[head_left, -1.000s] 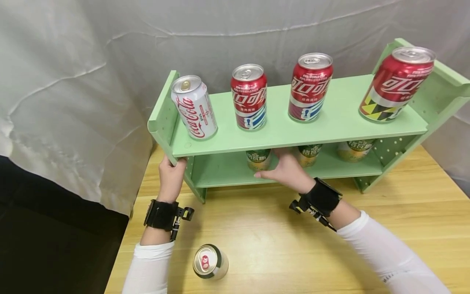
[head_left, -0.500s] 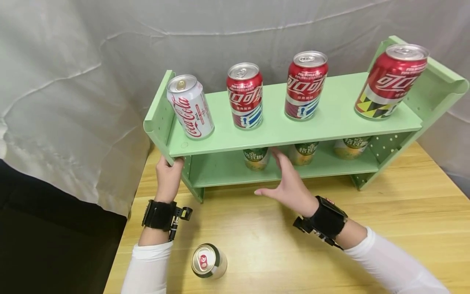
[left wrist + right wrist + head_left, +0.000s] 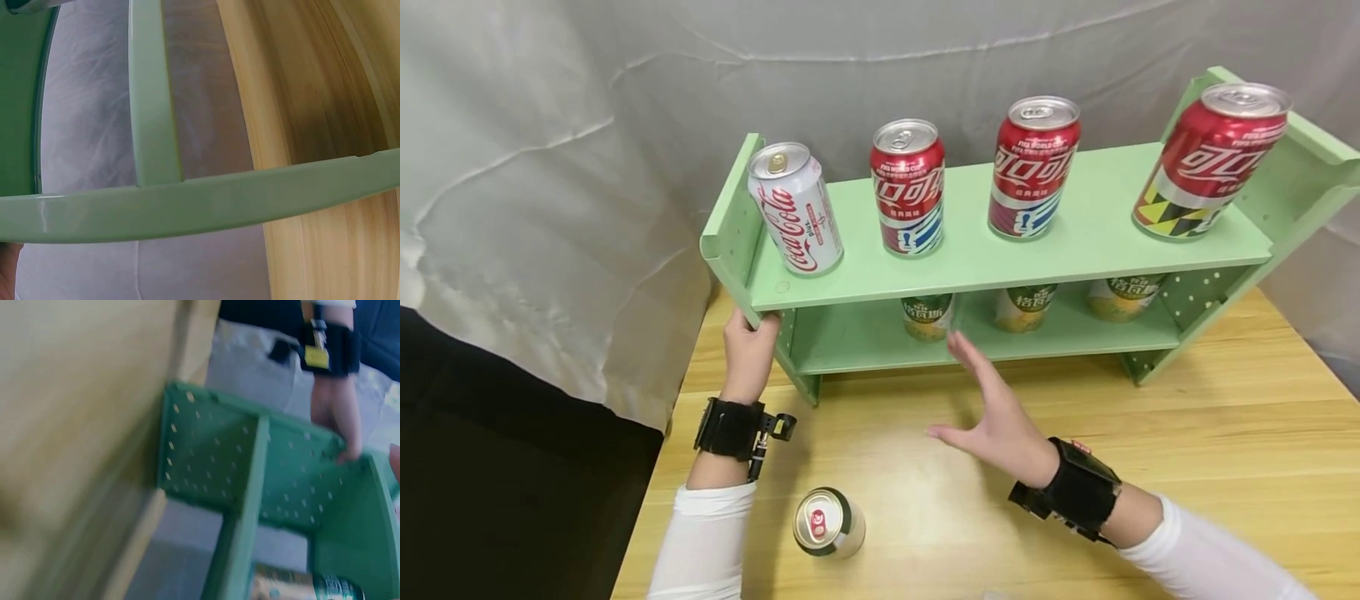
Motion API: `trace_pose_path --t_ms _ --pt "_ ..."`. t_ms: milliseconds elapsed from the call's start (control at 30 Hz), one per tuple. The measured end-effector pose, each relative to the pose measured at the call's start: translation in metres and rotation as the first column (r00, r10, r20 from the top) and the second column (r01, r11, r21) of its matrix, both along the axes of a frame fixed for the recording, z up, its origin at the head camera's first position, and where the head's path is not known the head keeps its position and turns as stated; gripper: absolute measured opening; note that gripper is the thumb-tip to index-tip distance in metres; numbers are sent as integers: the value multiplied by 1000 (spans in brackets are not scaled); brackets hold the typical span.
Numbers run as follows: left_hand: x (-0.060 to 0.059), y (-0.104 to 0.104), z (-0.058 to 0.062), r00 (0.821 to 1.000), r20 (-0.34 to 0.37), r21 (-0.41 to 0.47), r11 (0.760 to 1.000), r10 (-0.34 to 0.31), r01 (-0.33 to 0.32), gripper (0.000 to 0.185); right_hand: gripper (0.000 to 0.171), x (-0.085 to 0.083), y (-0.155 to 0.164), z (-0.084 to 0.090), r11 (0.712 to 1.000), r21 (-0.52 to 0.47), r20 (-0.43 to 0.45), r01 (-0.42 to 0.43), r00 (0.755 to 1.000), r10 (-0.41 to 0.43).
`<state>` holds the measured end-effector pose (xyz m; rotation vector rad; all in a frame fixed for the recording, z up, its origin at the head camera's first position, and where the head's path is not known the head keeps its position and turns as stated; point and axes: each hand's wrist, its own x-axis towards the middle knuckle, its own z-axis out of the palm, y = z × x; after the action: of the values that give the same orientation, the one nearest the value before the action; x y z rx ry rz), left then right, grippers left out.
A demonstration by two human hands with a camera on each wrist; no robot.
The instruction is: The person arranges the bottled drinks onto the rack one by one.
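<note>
A two-tier green shelf (image 3: 865,279) stands on the wooden table. My left hand (image 3: 750,348) grips the edge of its left side panel, thumb at the front; the right wrist view shows that left hand (image 3: 337,412) curled over the panel. In front of the lower tier, apart from it, my right hand (image 3: 1000,417) hangs with spread fingers and holds nothing. Nearest to its fingertips is a green-and-gold can (image 3: 928,318) on the lower tier. Two similar cans, a middle can (image 3: 1026,310) and a right can (image 3: 1123,298), stand further right; the upper board hides their tops.
On the upper tier stand a white Coca-Cola can (image 3: 797,212) and three red cola cans, the left one (image 3: 908,190), the middle one (image 3: 1034,171) and the right one (image 3: 1210,167). Another gold-topped can (image 3: 829,523) is on the table (image 3: 910,483) between the forearms. A grey cloth (image 3: 647,158) hangs behind.
My right hand has drawn back from among the lower-tier cans, toward me and away from the shelf, fingers spread. The left hand keeps its hold on the panel.
</note>
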<state>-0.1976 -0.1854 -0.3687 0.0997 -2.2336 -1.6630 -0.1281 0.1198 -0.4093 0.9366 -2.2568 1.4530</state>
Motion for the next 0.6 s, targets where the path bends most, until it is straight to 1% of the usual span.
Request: trace_pose_path --t_ms 100,233,400,600 --pt "0 0 0 1000 2 3 1000 6 -6 35 106 12 -8 2 999 23 -10 -37 999 37" --pt "-1 0 1 1000 1 6 1000 0 0 35 105 24 -16 -4 994 50 24 -95 995 94" --pt "0 -1 1 1000 1 9 1000 1 -1 34 105 37 -28 -16 985 87 76 -146 987 140" --pt "0 -1 1 1000 1 7 1000 -1 1 34 100 54 -39 -34 972 117 160 -205 970 186"
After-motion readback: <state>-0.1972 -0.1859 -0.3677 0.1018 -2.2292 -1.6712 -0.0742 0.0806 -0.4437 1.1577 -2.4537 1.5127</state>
